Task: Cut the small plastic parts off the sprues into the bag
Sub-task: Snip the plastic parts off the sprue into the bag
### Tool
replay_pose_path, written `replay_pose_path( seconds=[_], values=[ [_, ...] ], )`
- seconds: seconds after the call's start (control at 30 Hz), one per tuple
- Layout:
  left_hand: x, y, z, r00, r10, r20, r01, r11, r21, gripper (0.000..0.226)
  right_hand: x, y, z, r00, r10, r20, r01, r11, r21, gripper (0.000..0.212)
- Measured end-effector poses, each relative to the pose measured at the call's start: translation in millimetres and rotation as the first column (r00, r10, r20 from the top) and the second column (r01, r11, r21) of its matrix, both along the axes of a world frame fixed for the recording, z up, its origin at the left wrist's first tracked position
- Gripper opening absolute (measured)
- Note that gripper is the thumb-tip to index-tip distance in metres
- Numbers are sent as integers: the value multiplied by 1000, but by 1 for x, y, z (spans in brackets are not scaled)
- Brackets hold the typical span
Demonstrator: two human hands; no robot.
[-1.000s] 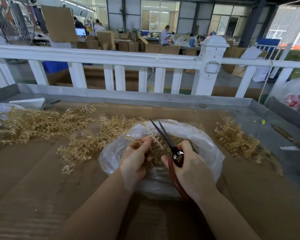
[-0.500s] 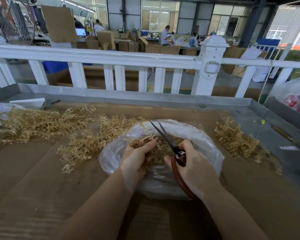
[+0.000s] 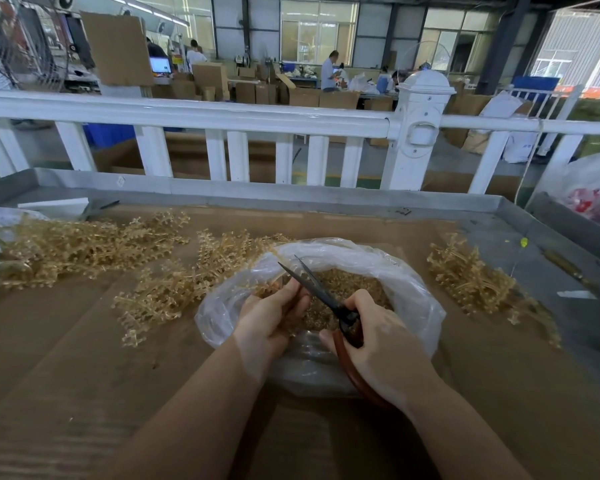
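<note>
A clear plastic bag (image 3: 409, 282) lies open on the brown cardboard, part filled with small amber plastic parts (image 3: 361, 282). My left hand (image 3: 267, 323) holds a sprue over the bag's left side; the sprue is almost wholly hidden by the fingers. My right hand (image 3: 381, 351) grips red-handled scissors (image 3: 321, 289), whose dark blades are slightly parted and point up-left next to my left fingertips. A pile of amber sprues (image 3: 187, 282) lies just left of the bag.
A larger heap of sprues (image 3: 80, 251) covers the far left, and a smaller heap (image 3: 471, 275) lies right of the bag. A grey metal table rim (image 3: 291, 199) and a white railing (image 3: 222, 116) stand behind. Another plastic bag (image 3: 589, 188) sits far right.
The sprue tip that stood up above my left fingers has dropped out of sight into the hand. The scissor blades have shifted slightly toward my left hand over the bag.
</note>
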State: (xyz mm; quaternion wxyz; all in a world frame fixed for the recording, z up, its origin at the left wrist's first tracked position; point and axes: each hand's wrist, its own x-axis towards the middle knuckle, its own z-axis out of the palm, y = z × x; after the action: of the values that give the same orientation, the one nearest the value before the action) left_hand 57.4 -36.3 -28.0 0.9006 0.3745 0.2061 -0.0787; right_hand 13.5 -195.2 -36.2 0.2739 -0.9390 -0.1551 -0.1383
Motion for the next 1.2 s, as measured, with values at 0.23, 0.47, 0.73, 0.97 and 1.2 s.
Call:
replay_pose_path(
  seconds=[0.23,0.47,0.73,0.97,1.2],
  values=[
    [1,-1,2,1000,16,-12,-16,999,-32,8,4,2,1,999,8,-46,-10,999,-39,35],
    [1,0,3,999,19,-29,-21,997,-74,6,4,3,0,1000,1,-28,-3,998,-55,32],
    [0,0,5,999,34,-38,-38,994,-100,11,5,5,1,999,-5,-43,3,998,-56,32],
    [0,-3,1,1000,11,15,-10,1000,-29,11,4,7,4,999,13,-37,-15,999,-45,32],
    [3,-2,-3,1000,-1,16,1,1000,14,10,5,8,6,1000,1,-22,-2,999,-47,33]
  ],
)
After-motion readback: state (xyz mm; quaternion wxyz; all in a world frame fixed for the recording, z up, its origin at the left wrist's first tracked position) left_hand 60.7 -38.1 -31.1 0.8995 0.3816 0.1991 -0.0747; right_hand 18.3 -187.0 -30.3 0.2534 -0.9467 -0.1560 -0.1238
